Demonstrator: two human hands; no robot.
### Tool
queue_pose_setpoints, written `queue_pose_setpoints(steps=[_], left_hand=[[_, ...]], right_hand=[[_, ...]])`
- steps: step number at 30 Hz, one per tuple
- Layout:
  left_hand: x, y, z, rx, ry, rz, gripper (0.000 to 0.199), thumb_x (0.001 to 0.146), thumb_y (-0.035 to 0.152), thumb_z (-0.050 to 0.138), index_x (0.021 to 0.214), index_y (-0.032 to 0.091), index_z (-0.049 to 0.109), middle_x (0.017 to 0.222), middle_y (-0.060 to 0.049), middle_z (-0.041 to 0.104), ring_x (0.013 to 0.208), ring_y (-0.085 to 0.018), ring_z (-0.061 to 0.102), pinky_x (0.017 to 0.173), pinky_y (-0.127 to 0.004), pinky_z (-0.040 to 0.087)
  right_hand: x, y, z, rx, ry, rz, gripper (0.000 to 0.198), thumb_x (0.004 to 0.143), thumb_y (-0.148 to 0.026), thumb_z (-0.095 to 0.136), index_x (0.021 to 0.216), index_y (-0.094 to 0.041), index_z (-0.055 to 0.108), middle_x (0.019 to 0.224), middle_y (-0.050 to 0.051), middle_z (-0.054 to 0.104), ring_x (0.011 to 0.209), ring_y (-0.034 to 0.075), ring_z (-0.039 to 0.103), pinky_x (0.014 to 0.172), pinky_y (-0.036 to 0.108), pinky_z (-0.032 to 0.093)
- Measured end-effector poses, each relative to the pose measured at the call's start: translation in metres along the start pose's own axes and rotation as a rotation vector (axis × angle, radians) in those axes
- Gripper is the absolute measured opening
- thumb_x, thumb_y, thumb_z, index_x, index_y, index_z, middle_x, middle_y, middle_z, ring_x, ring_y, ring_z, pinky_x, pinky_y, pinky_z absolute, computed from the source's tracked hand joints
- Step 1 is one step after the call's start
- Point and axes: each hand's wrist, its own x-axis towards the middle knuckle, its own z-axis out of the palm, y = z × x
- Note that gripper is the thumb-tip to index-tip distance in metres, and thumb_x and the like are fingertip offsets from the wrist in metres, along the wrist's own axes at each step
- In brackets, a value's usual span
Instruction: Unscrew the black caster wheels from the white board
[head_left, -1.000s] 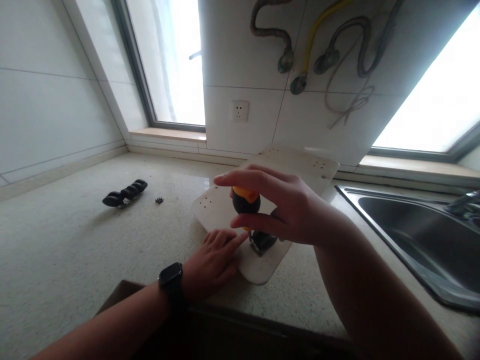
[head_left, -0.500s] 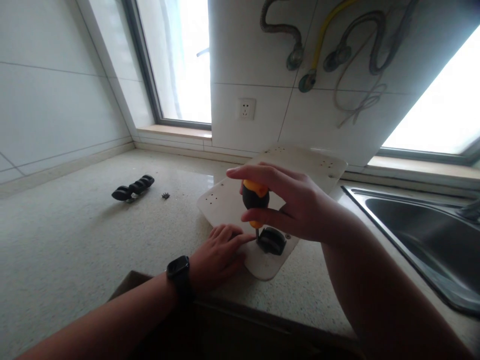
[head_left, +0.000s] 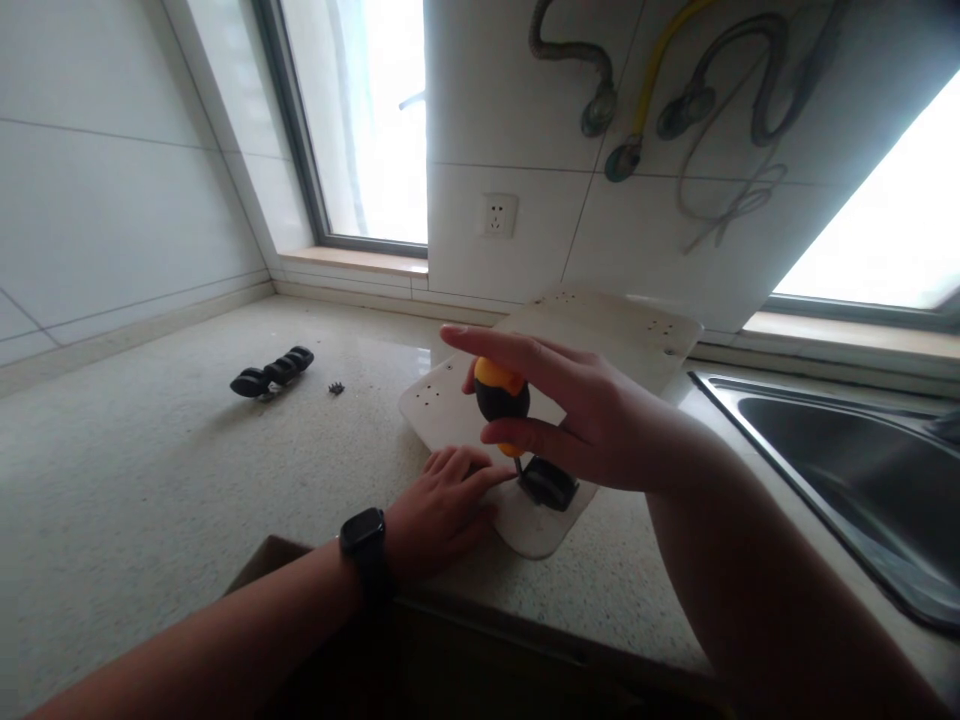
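My right hand (head_left: 574, 410) grips a short screwdriver (head_left: 502, 392) with a yellow and black handle, thumb and fingers around it and the index finger stretched past its top. The screwdriver leans slightly, its tip down beside a black caster wheel (head_left: 551, 483) on the near corner of a white board (head_left: 450, 405). My left hand (head_left: 457, 495) rests at the board's near edge, its index finger pointing to the screwdriver tip and the other fingers loosely bent. Whether that fingertip touches a screw is too small to tell.
Several black casters (head_left: 271, 372) lie in a row on the speckled counter (head_left: 322, 455) to the left, beside a small pile of screws (head_left: 336, 388). A steel sink (head_left: 825, 480) is set in at the right. Hoses (head_left: 645, 75) hang on the tiled wall behind.
The screwdriver handle has tipped a little to the left, and my right hand's fingers have shifted left with it. My left hand keeps its place by the tip. The view has moved slightly.
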Motion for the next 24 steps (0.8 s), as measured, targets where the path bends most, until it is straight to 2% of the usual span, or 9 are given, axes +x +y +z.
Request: queue_pose_setpoints(steps=[4,7,9,12,16,20,24], left_hand=[[0.000,0.001,0.000,0.031,-0.014,0.009,0.042,0.099,0.028,0.052,0.141,0.026,0.048,0.132,-0.011,0.053,0.119,-0.027,0.049,0.107,-0.050,0.040],[0.000,0.001,0.000,0.028,-0.018,-0.001,0.043,0.099,0.028,0.052,0.141,0.025,0.047,0.132,-0.010,0.053,0.116,-0.026,0.050,0.106,-0.050,0.041],[0.000,0.002,0.000,0.016,-0.013,-0.007,0.043,0.098,0.027,0.053,0.141,0.025,0.046,0.130,-0.010,0.053,0.115,-0.026,0.050,0.105,-0.049,0.042],[0.000,0.001,0.000,0.003,-0.010,-0.004,0.044,0.098,0.028,0.053,0.141,0.026,0.043,0.130,-0.010,0.054,0.116,-0.027,0.050,0.105,-0.050,0.041],[0.001,0.001,0.001,-0.001,-0.004,0.004,0.042,0.099,0.028,0.051,0.141,0.026,0.042,0.131,-0.010,0.054,0.116,-0.026,0.050,0.105,-0.050,0.041],[0.001,0.001,0.001,0.013,0.015,0.006,0.040,0.099,0.028,0.052,0.138,0.025,0.044,0.129,-0.010,0.055,0.114,-0.026,0.051,0.103,-0.050,0.043],[0.001,0.002,0.001,0.015,0.014,0.001,0.038,0.099,0.029,0.053,0.136,0.023,0.046,0.124,-0.010,0.056,0.111,-0.026,0.051,0.101,-0.050,0.044]], right_hand=[[0.003,0.002,0.002,0.026,0.036,-0.012,0.059,0.093,-0.032,0.069,0.146,-0.019,0.048,0.125,0.010,0.064,0.106,0.016,0.061,0.092,0.030,0.050],[0.005,0.003,0.001,0.023,0.114,-0.018,0.056,0.085,-0.041,0.077,0.132,-0.017,0.062,0.110,0.008,0.063,0.097,0.016,0.060,0.085,0.030,0.051],[0.005,0.001,0.000,-0.001,0.163,0.000,0.050,0.084,-0.041,0.079,0.126,-0.018,0.066,0.099,0.005,0.063,0.087,0.014,0.059,0.077,0.029,0.052],[0.004,-0.003,0.000,-0.023,0.197,0.051,0.050,0.083,-0.035,0.080,0.129,-0.021,0.067,0.092,0.002,0.063,0.077,0.012,0.059,0.068,0.026,0.053],[0.002,-0.008,0.000,0.006,0.231,0.065,0.051,0.084,-0.030,0.080,0.131,-0.019,0.066,0.098,0.004,0.069,0.079,0.012,0.064,0.066,0.023,0.057],[0.001,-0.008,-0.002,0.048,0.142,0.062,0.048,0.087,-0.025,0.075,0.134,-0.018,0.064,0.112,0.007,0.073,0.089,0.013,0.069,0.078,0.024,0.060],[0.001,-0.006,-0.005,0.124,0.058,0.058,0.048,0.090,-0.019,0.069,0.138,-0.016,0.059,0.121,0.009,0.072,0.098,0.015,0.070,0.083,0.025,0.060]])
